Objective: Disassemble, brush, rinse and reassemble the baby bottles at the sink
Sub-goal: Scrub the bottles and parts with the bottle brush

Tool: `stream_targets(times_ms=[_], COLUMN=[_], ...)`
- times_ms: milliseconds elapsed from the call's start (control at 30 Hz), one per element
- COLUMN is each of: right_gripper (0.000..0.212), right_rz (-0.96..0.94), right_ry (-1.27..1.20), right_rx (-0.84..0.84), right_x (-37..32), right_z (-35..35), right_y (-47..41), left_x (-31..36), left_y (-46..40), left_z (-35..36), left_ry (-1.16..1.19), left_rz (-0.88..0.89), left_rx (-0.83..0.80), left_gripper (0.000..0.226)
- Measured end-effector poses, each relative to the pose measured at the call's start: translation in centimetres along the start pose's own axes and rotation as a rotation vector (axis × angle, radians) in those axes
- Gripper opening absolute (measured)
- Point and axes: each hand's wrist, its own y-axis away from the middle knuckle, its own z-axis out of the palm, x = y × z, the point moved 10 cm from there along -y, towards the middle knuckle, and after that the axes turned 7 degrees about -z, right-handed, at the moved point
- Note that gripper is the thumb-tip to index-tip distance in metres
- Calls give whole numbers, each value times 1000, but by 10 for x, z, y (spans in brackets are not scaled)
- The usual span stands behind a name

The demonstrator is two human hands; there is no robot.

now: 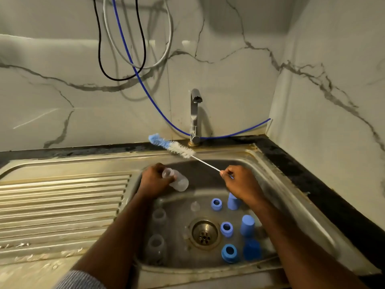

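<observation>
My left hand (154, 179) grips a clear baby bottle (178, 181) by its neck over the sink, the bottle lying tilted with its base toward the right. My right hand (239, 180) pinches the wire handle of a bottle brush (174, 146), whose blue and white bristle head points up and left, outside the bottle. In the sink basin (287, 184) stand two more clear bottles (158, 217) (156, 245) on the left, three blue collar rings (216, 204) (226, 229) (229, 253), three blue caps (233, 202) (247, 225) (252, 249) and a clear teat (195, 206).
The drain (204, 233) lies in the middle of the basin. A chrome tap (195, 115) stands behind the sink, its spout over the back edge, no water running. A ribbed drainboard (62, 205) extends to the left. Cables hang on the marble wall (229, 59). Dark counter runs along the right.
</observation>
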Motion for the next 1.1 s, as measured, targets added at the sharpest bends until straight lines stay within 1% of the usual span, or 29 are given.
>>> stream_targets(times_ms=[67, 167, 233, 267, 300, 333, 433, 500, 533, 600, 700, 800, 1000, 1100], right_gripper=[28, 27, 25, 24, 23, 23, 21, 21, 20, 18, 16, 16, 15, 12], right_rz=[-7, -10, -8, -4, -3, 2, 29, 51, 58, 61, 39, 12, -25, -17], right_ry=[-17, -28, -41, -52, -62, -64, -21, -21, -32, -54, -38, -28, -24, -36], right_rx=[6, -7, -11, -5, 3, 17, 87, 133, 149, 145, 94, 62, 17, 20], right_x=[-1, -5, -7, -7, -8, -8, -4, 2, 5, 9, 7, 3, 2, 6], right_z=[-2, -1, -2, -3, -5, -8, -23, -30, -33, -32, -29, -25, -22, -23], right_y=[1, 4, 6, 7, 8, 9, 11, 13, 13, 12, 14, 15, 15, 14], left_x=[4, 8, 16, 23, 29, 35, 43, 35, 31, 21, 11, 4, -6, -7], left_y=[9, 19, 21, 22, 21, 20, 16, 14, 12, 10, 7, 7, 5, 0], left_z=[-15, -35, -43, -49, -58, -67, -92, -101, -105, -111, -115, -117, -124, -116], left_ry=[289, 602, 756, 773, 716, 598, 100, -191, -263, -301, -291, -278, -228, -259], left_rz=[-30, -65, -58, -23, 31, 89, 211, 196, 175, 129, 73, 44, 18, 70], left_rx=[33, 78, 88, 109, 157, 213, 398, 483, 498, 498, 468, 475, 500, 412], left_gripper=[26, 22, 26, 28, 31, 36, 51, 51, 51, 51, 54, 54, 52, 57])
